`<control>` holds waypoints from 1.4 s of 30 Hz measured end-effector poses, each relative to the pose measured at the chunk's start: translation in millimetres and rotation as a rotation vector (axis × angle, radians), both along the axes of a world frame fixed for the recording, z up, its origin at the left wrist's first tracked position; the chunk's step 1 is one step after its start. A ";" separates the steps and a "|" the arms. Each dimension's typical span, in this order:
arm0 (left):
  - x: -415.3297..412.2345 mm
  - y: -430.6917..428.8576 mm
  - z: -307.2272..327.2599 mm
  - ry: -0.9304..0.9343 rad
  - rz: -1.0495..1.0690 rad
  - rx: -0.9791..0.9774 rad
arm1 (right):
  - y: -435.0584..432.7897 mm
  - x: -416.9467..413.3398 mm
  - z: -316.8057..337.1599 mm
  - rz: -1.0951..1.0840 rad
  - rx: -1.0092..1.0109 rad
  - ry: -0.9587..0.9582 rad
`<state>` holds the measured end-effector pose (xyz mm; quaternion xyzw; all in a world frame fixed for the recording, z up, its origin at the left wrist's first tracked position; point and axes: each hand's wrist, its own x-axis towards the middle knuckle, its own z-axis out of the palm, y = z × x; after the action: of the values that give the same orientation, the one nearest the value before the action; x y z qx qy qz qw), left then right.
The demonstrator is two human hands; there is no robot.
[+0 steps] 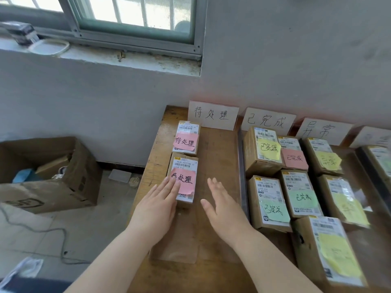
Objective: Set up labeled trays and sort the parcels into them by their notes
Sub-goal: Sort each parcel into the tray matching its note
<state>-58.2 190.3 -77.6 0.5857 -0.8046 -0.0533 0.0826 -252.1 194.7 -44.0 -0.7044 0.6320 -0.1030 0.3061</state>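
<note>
Two cardboard parcels with pink notes lie in the leftmost tray (pixel 220 149) below a white label card (pixel 212 115). My left hand (pixel 157 205) rests flat, fingers on the near pink-note parcel (pixel 184 179); the far pink-note parcel (pixel 186 138) lies behind it. My right hand (pixel 222 207) hovers open over the bare tray floor, holding nothing. The second tray's label card (pixel 267 121) stands above several parcels with yellow, pink and green notes, such as the green-note parcel (pixel 269 203). A third label card (pixel 322 130) backs parcels with yellow notes (pixel 324 158).
A large yellow-note parcel (pixel 330 250) lies at the near right. A fourth card (pixel 372 137) and tray show at the far right edge. An open cardboard box (pixel 48 176) with items stands on the floor to the left, with a cable (pixel 38 229) in front. The wall and window sill are behind.
</note>
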 end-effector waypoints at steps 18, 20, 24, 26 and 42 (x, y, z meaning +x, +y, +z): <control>-238.5 120.0 102.3 -0.008 -0.201 -0.098 | 173.0 -211.5 79.9 -0.158 -0.197 0.248; -266.8 146.0 114.2 -0.022 -0.215 -0.056 | 201.1 -243.1 87.6 -0.199 -0.201 0.249; -317.1 187.3 126.1 -0.038 -0.279 -0.067 | 250.8 -300.4 95.1 -0.280 -0.201 0.222; -339.0 203.7 130.3 -0.042 -0.305 -0.082 | 272.7 -324.2 97.0 -0.318 -0.199 0.220; -469.4 208.8 115.3 -0.091 -0.488 -0.013 | 331.0 -438.8 75.6 -0.582 -0.111 0.111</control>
<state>-527.5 399.1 37.7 0.3755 -0.9253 -0.0401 0.0346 -690.8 525.7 31.6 -0.5137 0.8167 -0.1820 0.1897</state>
